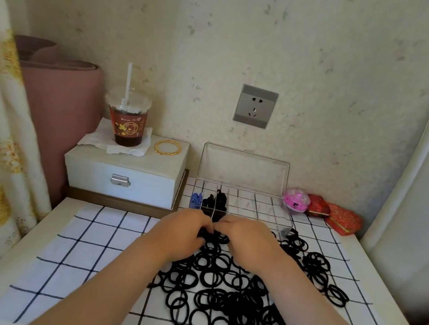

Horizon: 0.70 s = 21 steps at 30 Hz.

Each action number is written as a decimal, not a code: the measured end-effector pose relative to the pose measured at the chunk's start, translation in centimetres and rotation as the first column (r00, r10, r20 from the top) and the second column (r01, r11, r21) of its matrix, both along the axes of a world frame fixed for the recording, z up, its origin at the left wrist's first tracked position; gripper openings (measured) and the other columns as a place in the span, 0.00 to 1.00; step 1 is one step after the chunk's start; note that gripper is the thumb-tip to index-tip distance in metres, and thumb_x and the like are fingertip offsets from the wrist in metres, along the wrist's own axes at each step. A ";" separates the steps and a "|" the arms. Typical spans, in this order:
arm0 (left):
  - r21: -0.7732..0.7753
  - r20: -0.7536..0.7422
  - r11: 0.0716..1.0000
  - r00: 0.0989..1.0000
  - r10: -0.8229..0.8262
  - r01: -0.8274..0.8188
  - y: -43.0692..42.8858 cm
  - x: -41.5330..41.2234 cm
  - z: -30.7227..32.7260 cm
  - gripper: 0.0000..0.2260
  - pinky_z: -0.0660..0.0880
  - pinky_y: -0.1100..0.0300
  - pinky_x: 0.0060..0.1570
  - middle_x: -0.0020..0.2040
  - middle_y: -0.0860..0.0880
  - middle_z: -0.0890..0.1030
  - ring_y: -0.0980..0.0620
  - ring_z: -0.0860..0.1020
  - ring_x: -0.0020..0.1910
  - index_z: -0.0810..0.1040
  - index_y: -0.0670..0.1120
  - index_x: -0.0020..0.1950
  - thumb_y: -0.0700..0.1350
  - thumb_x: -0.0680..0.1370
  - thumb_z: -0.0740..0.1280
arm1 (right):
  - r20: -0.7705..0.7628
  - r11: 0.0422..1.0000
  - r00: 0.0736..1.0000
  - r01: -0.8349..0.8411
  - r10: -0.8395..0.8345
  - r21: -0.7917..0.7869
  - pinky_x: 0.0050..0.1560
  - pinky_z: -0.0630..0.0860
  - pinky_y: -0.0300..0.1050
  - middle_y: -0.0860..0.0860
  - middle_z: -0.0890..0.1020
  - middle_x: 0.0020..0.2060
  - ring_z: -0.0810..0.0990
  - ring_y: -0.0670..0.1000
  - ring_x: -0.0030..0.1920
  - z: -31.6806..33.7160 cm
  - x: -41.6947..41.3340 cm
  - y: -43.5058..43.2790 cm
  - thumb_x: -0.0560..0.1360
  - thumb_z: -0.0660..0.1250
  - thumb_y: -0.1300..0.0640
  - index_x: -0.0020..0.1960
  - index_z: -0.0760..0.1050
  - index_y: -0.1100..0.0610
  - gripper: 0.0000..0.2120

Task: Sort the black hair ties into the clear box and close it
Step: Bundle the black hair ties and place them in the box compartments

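A bunch of black hair ties [214, 238] is pinched between the closed left grip [183, 233] and right grip [247, 239], in front of the open clear box [256, 208].

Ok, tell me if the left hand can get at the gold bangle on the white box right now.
Probably yes: the left hand grips hair ties, but nothing stands between it and the gold bangle; the cup sits apart, beside the bangle.
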State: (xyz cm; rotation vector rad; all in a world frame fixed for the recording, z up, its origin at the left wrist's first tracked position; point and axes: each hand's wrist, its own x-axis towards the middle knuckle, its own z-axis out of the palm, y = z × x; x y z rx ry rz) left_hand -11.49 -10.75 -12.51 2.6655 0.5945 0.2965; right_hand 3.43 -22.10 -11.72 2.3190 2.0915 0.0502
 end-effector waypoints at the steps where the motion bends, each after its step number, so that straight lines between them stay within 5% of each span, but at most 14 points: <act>1: -0.006 -0.021 1.000 1.000 -0.002 0.002 0.0 -0.1 -0.1 0.17 0.74 0.55 0.61 0.61 0.53 0.78 0.53 0.76 0.60 0.78 0.52 0.65 0.43 0.76 0.69 | 0.002 1.000 1.000 0.005 -0.005 -0.010 0.48 0.78 0.49 0.45 0.77 0.62 0.79 0.52 0.56 -0.2 0.1 0.1 0.73 0.63 0.66 0.72 0.69 0.43 0.31; 3: -0.035 -0.025 0.999 1.000 0.005 -0.005 0.2 -0.2 -0.2 0.19 0.73 0.56 0.64 0.63 0.52 0.78 0.53 0.75 0.62 0.76 0.52 0.67 0.42 0.76 0.70 | -0.014 0.999 1.000 0.026 -0.026 -0.026 0.49 0.79 0.50 0.46 0.76 0.62 0.79 0.53 0.56 -0.7 0.0 0.2 0.74 0.64 0.65 0.72 0.69 0.44 0.30; 8: -0.084 -0.058 0.996 0.998 0.014 -0.019 0.3 -0.4 0.1 0.18 0.74 0.57 0.64 0.62 0.53 0.79 0.55 0.77 0.61 0.77 0.53 0.64 0.43 0.75 0.71 | -0.021 0.983 0.987 0.157 -0.160 -0.099 0.48 0.78 0.49 0.52 0.77 0.51 0.79 0.56 0.51 -0.1 0.0 0.6 0.76 0.66 0.58 0.56 0.80 0.54 0.10; 14: -0.076 -0.038 0.997 0.999 0.004 -0.007 -0.1 -0.4 0.4 0.18 0.72 0.60 0.64 0.63 0.54 0.79 0.56 0.76 0.62 0.77 0.52 0.66 0.44 0.76 0.71 | -0.071 0.967 0.971 0.216 -0.227 -0.138 0.53 0.75 0.48 0.51 0.78 0.59 0.77 0.55 0.59 0.5 -0.3 -0.1 0.76 0.70 0.48 0.67 0.77 0.48 0.20; 21: -0.157 0.037 0.987 0.999 0.039 -0.032 -1.0 -0.3 0.9 0.19 0.68 0.67 0.60 0.63 0.55 0.77 0.58 0.74 0.61 0.75 0.52 0.68 0.45 0.77 0.70 | -0.013 0.971 0.971 0.237 -0.237 -0.037 0.45 0.76 0.46 0.49 0.83 0.43 0.80 0.53 0.46 0.5 -0.5 -0.3 0.77 0.64 0.49 0.50 0.82 0.51 0.10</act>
